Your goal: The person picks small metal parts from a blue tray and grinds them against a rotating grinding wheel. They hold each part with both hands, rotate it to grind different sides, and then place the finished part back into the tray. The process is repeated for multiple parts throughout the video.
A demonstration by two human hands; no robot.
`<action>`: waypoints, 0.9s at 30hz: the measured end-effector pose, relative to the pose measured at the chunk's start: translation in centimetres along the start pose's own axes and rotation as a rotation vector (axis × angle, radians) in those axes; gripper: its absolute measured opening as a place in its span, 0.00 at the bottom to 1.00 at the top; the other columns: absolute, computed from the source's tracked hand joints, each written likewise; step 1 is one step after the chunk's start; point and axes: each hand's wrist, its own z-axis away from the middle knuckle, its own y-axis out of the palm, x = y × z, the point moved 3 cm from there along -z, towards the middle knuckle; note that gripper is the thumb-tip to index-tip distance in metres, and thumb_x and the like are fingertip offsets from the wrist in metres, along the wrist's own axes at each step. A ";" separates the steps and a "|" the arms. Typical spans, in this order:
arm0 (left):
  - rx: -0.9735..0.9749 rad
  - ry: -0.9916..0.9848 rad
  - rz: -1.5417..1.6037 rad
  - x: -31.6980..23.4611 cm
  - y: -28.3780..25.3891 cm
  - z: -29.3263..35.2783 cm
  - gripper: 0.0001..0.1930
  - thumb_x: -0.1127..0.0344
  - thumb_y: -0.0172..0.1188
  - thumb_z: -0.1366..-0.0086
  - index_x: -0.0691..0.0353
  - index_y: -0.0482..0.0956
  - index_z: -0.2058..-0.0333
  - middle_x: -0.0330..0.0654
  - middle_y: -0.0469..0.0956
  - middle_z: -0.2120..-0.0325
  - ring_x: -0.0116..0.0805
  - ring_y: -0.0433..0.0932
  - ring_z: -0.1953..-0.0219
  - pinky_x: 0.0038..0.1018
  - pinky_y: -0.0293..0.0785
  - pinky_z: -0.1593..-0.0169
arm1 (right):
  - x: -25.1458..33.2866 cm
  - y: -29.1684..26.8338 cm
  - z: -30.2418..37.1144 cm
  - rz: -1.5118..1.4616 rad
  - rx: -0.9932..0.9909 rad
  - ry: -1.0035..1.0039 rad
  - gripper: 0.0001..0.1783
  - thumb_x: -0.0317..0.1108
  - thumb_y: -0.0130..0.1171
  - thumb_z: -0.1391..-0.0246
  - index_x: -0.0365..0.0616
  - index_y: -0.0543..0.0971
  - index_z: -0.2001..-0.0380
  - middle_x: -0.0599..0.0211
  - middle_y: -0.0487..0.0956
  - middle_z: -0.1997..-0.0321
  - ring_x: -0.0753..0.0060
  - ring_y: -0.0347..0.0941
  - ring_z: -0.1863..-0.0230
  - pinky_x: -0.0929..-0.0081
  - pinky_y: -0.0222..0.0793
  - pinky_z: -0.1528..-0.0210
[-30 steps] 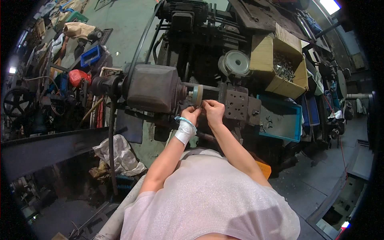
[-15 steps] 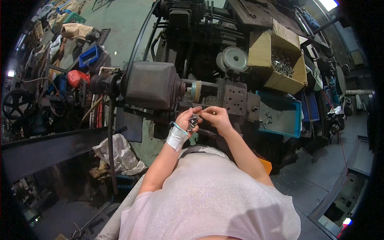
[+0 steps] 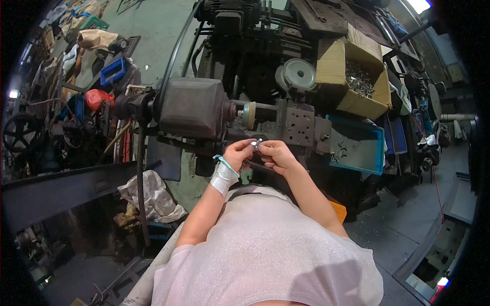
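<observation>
In front of the lathe, my two hands meet over a small shiny metal part point(image 3: 256, 143). Its near end is pinched in the fingertips of my left hand point(image 3: 238, 155), whose wrist has a white wrap and a teal band. A bit of dark metal shows under that palm, mostly hidden by the curled fingers. My right hand point(image 3: 276, 155) grips the same part from the right between thumb and forefinger. Just beyond the hands are the lathe's spindle with a round tan-and-teal wheel point(image 3: 249, 115) and a dark block with holes point(image 3: 298, 126).
A boxy grey housing point(image 3: 191, 108) stands left of the wheel. At right, a cardboard box point(image 3: 357, 106) holds many small metal pieces, and a blue tray point(image 3: 380, 151) has several more. A vertical dark pole point(image 3: 142, 188) and a white sack point(image 3: 153, 196) are at left.
The cluster of metal parts seen in my left palm is now mostly covered as the hand turned over. One shiny part has come up between both hands' fingertips.
</observation>
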 end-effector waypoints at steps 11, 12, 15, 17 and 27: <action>-0.157 0.179 -0.433 0.0 -0.2 -0.9 0.07 0.67 0.59 0.47 0.65 0.77 0.71 0.31 0.73 0.82 0.15 0.66 0.82 0.16 0.61 0.82 | 1.2 -0.3 -1.2 0.446 -0.234 -0.604 0.09 0.30 0.58 0.56 0.34 0.78 0.72 0.74 0.72 0.82 0.87 0.62 0.82 0.86 0.55 0.81; -0.155 0.231 -0.463 0.1 -0.2 -1.2 0.07 0.68 0.59 0.47 0.66 0.77 0.71 0.31 0.73 0.81 0.16 0.66 0.81 0.17 0.61 0.81 | 1.4 -0.3 -1.3 0.475 -0.276 -0.567 0.09 0.30 0.58 0.57 0.34 0.78 0.73 0.71 0.75 0.80 0.84 0.65 0.79 0.84 0.59 0.76; -0.157 0.308 -0.525 0.3 -0.2 -2.3 0.08 0.68 0.58 0.47 0.68 0.77 0.72 0.33 0.74 0.81 0.18 0.66 0.80 0.18 0.63 0.77 | 1.4 -0.7 -2.6 0.497 -0.325 -0.604 0.08 0.30 0.58 0.56 0.34 0.77 0.74 0.73 0.73 0.83 0.86 0.63 0.82 0.86 0.55 0.81; -0.166 0.246 -0.533 0.0 -0.1 -2.8 0.08 0.68 0.58 0.47 0.69 0.77 0.72 0.34 0.74 0.81 0.19 0.66 0.79 0.19 0.64 0.75 | 1.5 -0.8 -3.5 0.442 -0.350 -0.586 0.07 0.29 0.58 0.56 0.34 0.77 0.75 0.74 0.71 0.85 0.88 0.60 0.86 0.88 0.51 0.85; -0.343 0.146 -0.388 0.0 0.4 -4.1 0.10 0.67 0.58 0.48 0.72 0.76 0.75 0.36 0.74 0.81 0.21 0.66 0.79 0.20 0.63 0.74 | 1.6 -0.8 -6.1 0.343 -0.463 -0.526 0.05 0.26 0.57 0.56 0.34 0.77 0.77 0.73 0.71 0.85 0.88 0.60 0.87 0.88 0.52 0.87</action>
